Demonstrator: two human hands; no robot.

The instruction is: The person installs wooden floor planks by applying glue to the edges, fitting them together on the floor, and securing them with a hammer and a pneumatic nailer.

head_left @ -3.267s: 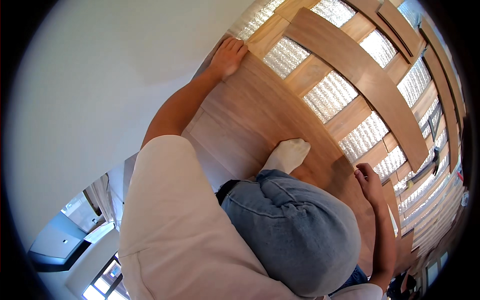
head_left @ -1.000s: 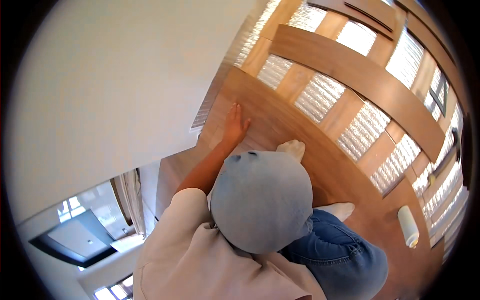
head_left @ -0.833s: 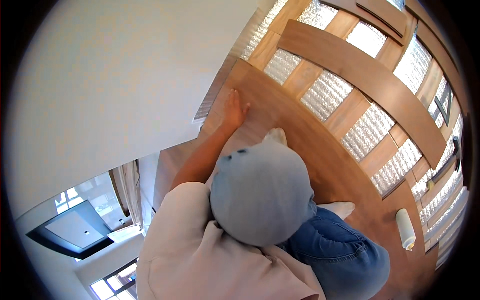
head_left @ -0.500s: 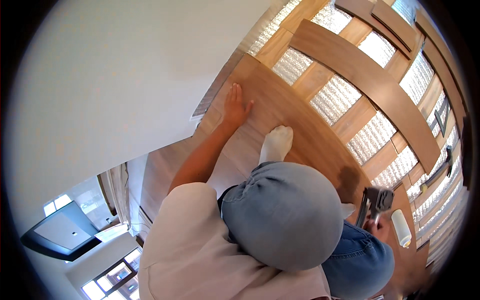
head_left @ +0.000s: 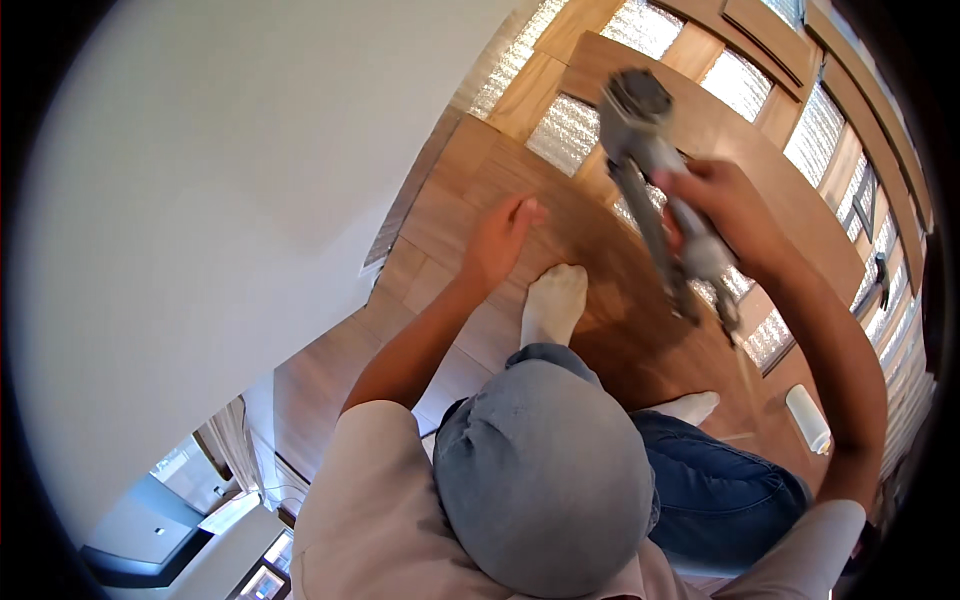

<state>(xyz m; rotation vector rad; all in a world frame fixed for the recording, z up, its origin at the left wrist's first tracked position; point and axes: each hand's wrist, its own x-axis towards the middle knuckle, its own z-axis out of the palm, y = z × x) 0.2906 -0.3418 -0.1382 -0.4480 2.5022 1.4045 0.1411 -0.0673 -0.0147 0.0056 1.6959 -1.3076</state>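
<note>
My right hand grips a grey pneumatic nail gun by its handle, raised over the floor. The gun is smeared by motion, its dark round head toward the far side and its long magazine beside the handle. My left hand hovers just above or near the wide brown floorboard, fingers loosely bent, with nothing visible in them. Below that hand my foot in a pale sock stands on the boards; my other socked foot rests farther right.
A white wall borders the floor on the left. Wooden battens with silvery foil between them lie beyond the boards. A white bottle lies at right. Farther off are a hammer, a dark angled tool and loose boards.
My right hand has lifted the nail gun from beside my right knee and swung it forward over the boards. My left hand has come off its flat position on the board, moving slightly back.
</note>
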